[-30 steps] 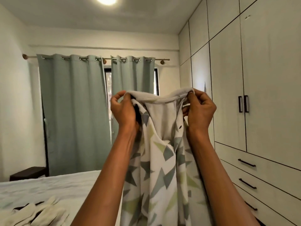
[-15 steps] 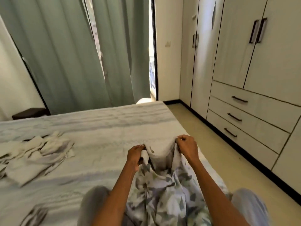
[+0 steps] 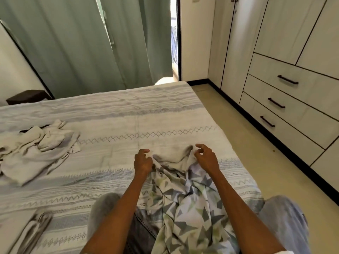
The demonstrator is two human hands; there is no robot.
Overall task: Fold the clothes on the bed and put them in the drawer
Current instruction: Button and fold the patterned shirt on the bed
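Head camera looks steeply down, close over the bed [image 3: 128, 114].

We see the patterned garment [image 3: 187, 204] crumpled near the bed's [image 3: 128, 116] right edge, pale clothes [image 3: 36, 149] heaped by its left edge.

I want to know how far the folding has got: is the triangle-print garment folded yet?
Not folded. The triangle-print garment lies crumpled and creased across the bed, with no neat fold edges.
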